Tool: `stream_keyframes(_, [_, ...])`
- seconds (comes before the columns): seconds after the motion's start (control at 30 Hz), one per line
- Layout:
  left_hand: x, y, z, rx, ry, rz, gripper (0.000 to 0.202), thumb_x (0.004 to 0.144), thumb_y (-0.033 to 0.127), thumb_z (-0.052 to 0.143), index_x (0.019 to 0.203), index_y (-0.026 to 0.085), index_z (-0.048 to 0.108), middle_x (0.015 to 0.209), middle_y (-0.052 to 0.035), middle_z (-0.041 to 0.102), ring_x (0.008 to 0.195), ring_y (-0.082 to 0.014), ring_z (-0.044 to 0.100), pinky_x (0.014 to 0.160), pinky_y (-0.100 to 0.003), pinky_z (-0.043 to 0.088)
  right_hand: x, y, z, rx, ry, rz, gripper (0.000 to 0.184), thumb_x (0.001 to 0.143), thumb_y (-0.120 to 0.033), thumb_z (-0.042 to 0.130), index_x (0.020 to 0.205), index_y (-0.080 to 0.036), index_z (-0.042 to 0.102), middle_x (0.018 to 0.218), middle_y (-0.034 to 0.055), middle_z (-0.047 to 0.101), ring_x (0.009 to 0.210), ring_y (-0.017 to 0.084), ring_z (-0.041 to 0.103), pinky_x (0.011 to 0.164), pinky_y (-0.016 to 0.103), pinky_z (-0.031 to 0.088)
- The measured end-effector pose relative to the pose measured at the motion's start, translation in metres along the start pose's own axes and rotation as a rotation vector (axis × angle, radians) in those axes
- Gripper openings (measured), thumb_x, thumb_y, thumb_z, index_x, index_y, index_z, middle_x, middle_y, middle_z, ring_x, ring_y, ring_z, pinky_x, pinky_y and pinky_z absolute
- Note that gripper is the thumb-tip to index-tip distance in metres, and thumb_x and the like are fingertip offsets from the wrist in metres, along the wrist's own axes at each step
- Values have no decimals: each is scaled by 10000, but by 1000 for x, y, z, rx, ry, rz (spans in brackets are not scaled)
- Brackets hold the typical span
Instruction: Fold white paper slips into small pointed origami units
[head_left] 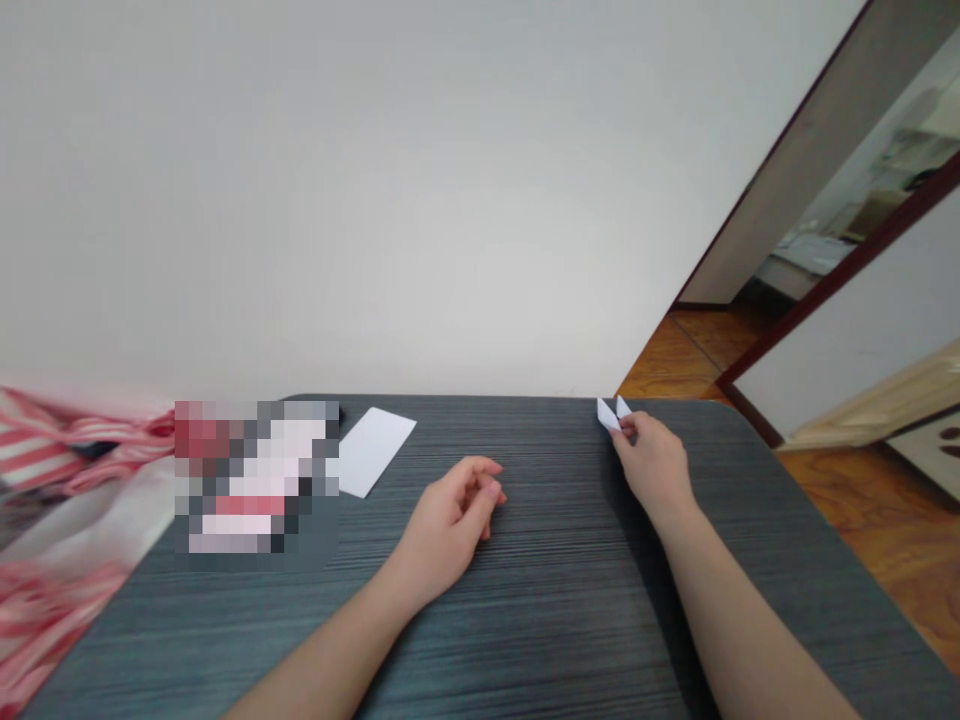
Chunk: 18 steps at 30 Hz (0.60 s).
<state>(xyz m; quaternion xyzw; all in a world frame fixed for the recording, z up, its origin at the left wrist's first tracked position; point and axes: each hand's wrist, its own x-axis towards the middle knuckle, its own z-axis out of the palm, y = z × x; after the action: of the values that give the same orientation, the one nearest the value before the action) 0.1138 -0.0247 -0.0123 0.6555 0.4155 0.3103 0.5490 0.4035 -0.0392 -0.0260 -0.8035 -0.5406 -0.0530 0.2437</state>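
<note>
At the far right of the table, my right hand (654,460) pinches a small folded white paper (609,414) between thumb and fingers. Two pointed white flaps stand up from the paper, and its lower part is hidden by the fingers. My left hand (454,515) rests near the middle of the table, its fingers loosely curled in toward the thumb, and nothing shows in it. To its upper left lies a flat white sheet of paper (377,450), apart from the hand.
The dark wood-grain table (540,620) meets a white wall (480,200) at the back. A pixelated patch (259,480) covers something on the left. Red-and-white striped cloth (45,440) lies beyond the left edge. Wooden floor (877,530) shows at right.
</note>
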Motion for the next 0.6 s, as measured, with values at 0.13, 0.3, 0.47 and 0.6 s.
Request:
stream_keyframes(0.13, [-1, 0, -1, -1, -3, 6, 213, 939, 336, 489, 1079, 181, 532, 833, -8, 641, 523, -89, 532, 508, -230, 431, -1, -2, -1, -4, 0, -10, 98, 864, -281, 597, 869, -194, 644, 805, 49, 690, 717, 217, 641, 652, 312, 449])
stream_keyframes(0.3, [-5, -2, -6, -42, 9, 28, 211, 932, 335, 508, 1076, 184, 536, 837, -8, 630, 517, -87, 525, 500, -227, 438, -10, -20, -10, -18, 64, -55, 182, 876, -358, 602, 905, -181, 629, 865, 85, 667, 775, 247, 642, 652, 334, 472])
stream_keyframes(0.47, [-13, -8, -24, 80, 65, 118, 198, 950, 314, 479, 1080, 189, 560, 834, -21, 643, 590, -123, 578, 541, -246, 473, -28, -57, -8, 191, -63, -462, 180, 941, -322, 544, 987, -172, 632, 921, 93, 687, 871, 238, 658, 800, 372, 532])
stream_keyframes(0.6, [-17, -8, -52, 560, 231, 315, 189, 942, 232, 477, 1065, 179, 611, 940, -71, 671, 829, -199, 624, 768, -336, 501, -41, -75, 5, 250, -238, -698, 294, 936, -318, 567, 1170, -154, 636, 1292, 152, 634, 1251, 288, 539, 1064, 471, 433])
